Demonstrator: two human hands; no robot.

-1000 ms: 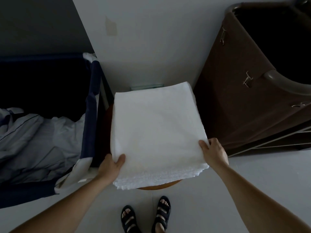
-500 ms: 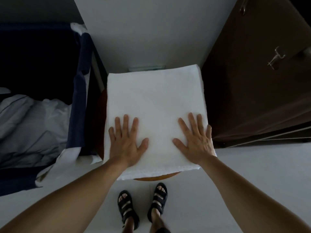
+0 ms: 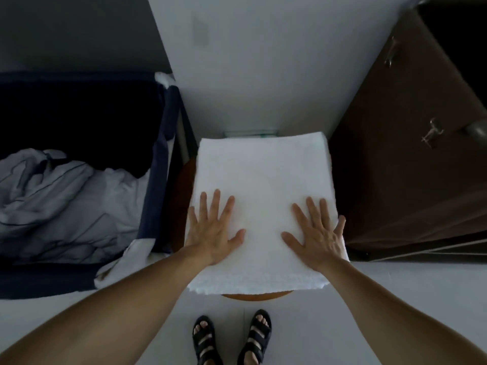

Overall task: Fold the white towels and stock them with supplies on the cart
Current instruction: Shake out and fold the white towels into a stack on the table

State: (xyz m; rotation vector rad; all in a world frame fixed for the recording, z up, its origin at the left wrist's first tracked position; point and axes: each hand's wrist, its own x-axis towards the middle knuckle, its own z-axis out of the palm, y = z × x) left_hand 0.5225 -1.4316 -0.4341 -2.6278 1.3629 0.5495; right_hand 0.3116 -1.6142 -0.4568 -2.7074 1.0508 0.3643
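Where the dark blue cloth bin (image 3: 155,180) stands at the far left, crumpled pale sheets (image 3: 66,206) lie heaped inside it, and a strip of white cloth hangs over its near corner. Just right of the bin, the left hand (image 3: 213,230) lies palm down on the near left part of the towel (image 3: 263,169). Its grip is wide, the fingers straight and spread, the thumb pointing inward, holding nothing. The little finger lies along the towel's left edge.

The white towel is folded into a thick square with layered edges showing along its near side. It rests on a round wooden bench (image 3: 258,295), which peeks out under the near edge and on the left side. The towel's far edge reaches almost to the pale wall (image 3: 263,61) behind. Below the bench, two feet in black sandals (image 3: 255,335) stand on the light floor (image 3: 342,299).

Further right, the right hand (image 3: 316,233) presses flat on the near right part of the towel. Its grip is equally wide, with the fingers straight and fanned, and the little finger reaches just past the right edge. The two thumbs point toward each other, well apart.

At the far right stands the brown cart (image 3: 408,193), close beside the bench, its fabric side fitted with small metal hooks (image 3: 432,134).
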